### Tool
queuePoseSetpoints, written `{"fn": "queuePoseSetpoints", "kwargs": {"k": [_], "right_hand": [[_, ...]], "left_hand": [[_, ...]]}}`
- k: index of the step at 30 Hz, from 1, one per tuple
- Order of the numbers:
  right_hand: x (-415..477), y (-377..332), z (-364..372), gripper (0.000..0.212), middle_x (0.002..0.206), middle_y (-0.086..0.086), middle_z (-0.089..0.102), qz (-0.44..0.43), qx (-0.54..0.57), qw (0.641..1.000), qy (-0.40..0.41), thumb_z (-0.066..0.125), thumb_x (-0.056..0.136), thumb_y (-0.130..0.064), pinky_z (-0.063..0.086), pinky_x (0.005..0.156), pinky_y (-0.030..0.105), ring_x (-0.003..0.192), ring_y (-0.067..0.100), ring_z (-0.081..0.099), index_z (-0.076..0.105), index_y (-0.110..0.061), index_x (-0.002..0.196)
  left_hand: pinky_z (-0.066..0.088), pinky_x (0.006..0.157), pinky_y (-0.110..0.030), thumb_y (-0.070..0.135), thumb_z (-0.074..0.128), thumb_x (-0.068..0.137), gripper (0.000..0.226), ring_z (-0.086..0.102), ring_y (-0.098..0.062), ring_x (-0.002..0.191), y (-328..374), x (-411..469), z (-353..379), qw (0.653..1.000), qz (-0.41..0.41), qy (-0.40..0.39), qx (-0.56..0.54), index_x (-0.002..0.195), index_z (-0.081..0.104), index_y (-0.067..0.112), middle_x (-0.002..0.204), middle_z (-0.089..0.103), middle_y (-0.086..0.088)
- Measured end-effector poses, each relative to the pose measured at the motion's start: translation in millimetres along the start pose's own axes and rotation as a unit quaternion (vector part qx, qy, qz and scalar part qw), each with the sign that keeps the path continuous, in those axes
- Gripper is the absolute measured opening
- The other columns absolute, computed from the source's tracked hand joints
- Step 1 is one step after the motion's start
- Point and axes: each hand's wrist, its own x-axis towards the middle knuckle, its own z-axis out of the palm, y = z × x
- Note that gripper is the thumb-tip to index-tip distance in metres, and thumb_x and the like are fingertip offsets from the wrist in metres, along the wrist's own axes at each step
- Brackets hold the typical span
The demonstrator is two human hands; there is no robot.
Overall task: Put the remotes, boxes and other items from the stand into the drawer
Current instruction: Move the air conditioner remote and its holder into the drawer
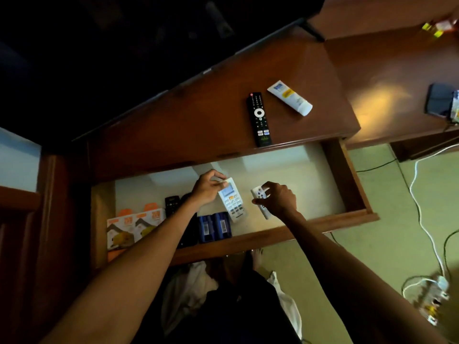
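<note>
The wooden drawer (352, 184) is pulled out below the brown stand (198, 115). My left hand (207, 187) grips the top end of a white air-conditioner remote (233, 202) lying on the drawer floor. My right hand (278, 198) holds a smaller white remote (258, 194) just to its right, low in the drawer. On the stand lie a black TV remote (259, 119) and a white tube (289, 97). In the drawer's left part sit two orange-and-white boxes (135, 225), a black remote (172, 204) and two blue boxes (214, 227).
A dark TV screen (124, 45) stands at the back of the stand. To the right is a second wooden surface with a dark pouch (438, 99). White and black cables (419, 212) and a power strip (432, 296) lie on the green floor.
</note>
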Motion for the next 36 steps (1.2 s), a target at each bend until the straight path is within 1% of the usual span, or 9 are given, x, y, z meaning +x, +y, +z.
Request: {"fn": "queuePoseSetpoints", "kwargs": {"k": [2, 5, 7, 14, 17, 21, 26, 33, 36], "right_hand": [[5.9, 5.7, 12.7, 0.058, 0.104, 0.001, 0.076, 0.016, 0.003, 1.0, -0.01, 0.077, 0.065, -0.061, 0.051, 0.071, 0.03, 0.09, 0.023, 0.07, 0.064, -0.029, 0.112], [13.6, 10.0, 29.1, 0.054, 0.105, 0.002, 0.075, 0.02, 0.009, 0.999, -0.025, 0.078, 0.067, -0.057, 0.055, 0.075, 0.034, 0.089, 0.024, 0.069, 0.064, -0.027, 0.109], [16.3, 11.5, 37.4, 0.053, 0.106, 0.003, 0.074, 0.012, 0.007, 0.999, -0.036, 0.078, 0.068, -0.054, 0.055, 0.076, 0.035, 0.09, 0.025, 0.068, 0.064, -0.026, 0.11], [20.1, 18.9, 39.3, 0.051, 0.106, 0.01, 0.074, 0.017, 0.024, 0.994, -0.11, 0.085, 0.067, -0.038, 0.057, 0.079, 0.038, 0.092, 0.027, 0.07, 0.063, -0.018, 0.108], [21.3, 19.0, 36.4, 0.047, 0.1, 0.013, 0.074, 0.015, 0.058, 0.986, -0.158, 0.086, 0.07, -0.024, 0.061, 0.074, 0.045, 0.08, 0.029, 0.073, 0.062, -0.014, 0.108], [21.7, 18.4, 34.8, 0.044, 0.091, 0.009, 0.07, 0.002, 0.063, 0.982, -0.18, 0.083, 0.074, -0.013, 0.062, 0.068, 0.04, 0.069, 0.026, 0.071, 0.06, -0.012, 0.112], [20.7, 23.5, 38.7, 0.043, 0.088, 0.01, 0.073, 0.011, 0.075, 0.981, -0.181, 0.082, 0.075, -0.012, 0.062, 0.07, 0.044, 0.071, 0.027, 0.074, 0.06, -0.011, 0.112], [15.5, 15.1, 19.8, 0.049, 0.098, 0.017, 0.071, 0.031, 0.097, 0.971, -0.218, 0.081, 0.076, -0.012, 0.06, 0.054, 0.036, 0.073, 0.027, 0.071, 0.055, -0.011, 0.117], [14.1, 10.0, -7.9, 0.048, 0.097, 0.016, 0.074, -0.023, 0.065, 0.979, -0.191, 0.081, 0.077, -0.022, 0.061, 0.061, 0.04, 0.074, 0.029, 0.072, 0.057, -0.009, 0.117]], "left_hand": [[0.052, 0.076, -0.035, 0.012, 0.07, 0.086, 0.014, 0.066, -0.026, 0.086, -8.1, 10.0, 6.8, 1.0, -0.014, -0.005, 0.011, 0.089, 0.06, 0.02, 0.095, 0.072, -0.016], [0.049, 0.072, -0.026, 0.003, 0.069, 0.085, 0.016, 0.061, -0.02, 0.089, -16.0, 23.6, 13.7, 1.0, -0.014, -0.019, 0.018, 0.1, 0.064, 0.004, 0.098, 0.067, -0.013], [0.049, 0.077, -0.025, 0.001, 0.071, 0.082, 0.021, 0.061, -0.018, 0.09, -20.2, 28.5, 16.5, 0.999, -0.012, -0.016, 0.036, 0.103, 0.068, -0.002, 0.101, 0.068, -0.014], [0.05, 0.085, -0.026, 0.009, 0.075, 0.08, 0.022, 0.064, -0.016, 0.094, -31.6, 26.7, 21.4, 0.988, -0.008, -0.015, 0.156, 0.103, 0.075, 0.009, 0.108, 0.072, -0.006], [0.05, 0.087, -0.027, 0.007, 0.072, 0.083, 0.023, 0.063, -0.017, 0.098, -29.1, 23.9, 22.0, 0.983, 0.002, -0.018, 0.183, 0.106, 0.074, 0.009, 0.112, 0.071, -0.007], [0.046, 0.092, -0.023, 0.001, 0.066, 0.086, 0.028, 0.062, -0.017, 0.11, -25.3, 22.6, 25.7, 0.976, 0.019, -0.033, 0.215, 0.112, 0.071, 0.01, 0.121, 0.069, -0.005], [0.046, 0.104, -0.034, 0.0, 0.065, 0.085, 0.035, 0.059, -0.02, 0.119, -27.6, 21.4, 31.9, 0.971, 0.028, -0.037, 0.235, 0.118, 0.068, 0.012, 0.127, 0.066, -0.006], [0.045, 0.104, -0.037, 0.018, 0.064, 0.089, 0.035, 0.057, -0.019, 0.122, -16.1, 14.3, 29.6, 0.96, 0.039, -0.033, 0.277, 0.124, 0.064, 0.019, 0.131, 0.063, -0.002], [0.049, 0.099, -0.038, 0.019, 0.06, 0.09, 0.026, 0.061, -0.017, 0.113, 4.5, 6.8, 24.0, 0.953, 0.078, -0.028, 0.291, 0.115, 0.067, 0.024, 0.122, 0.067, 0.002]]}}
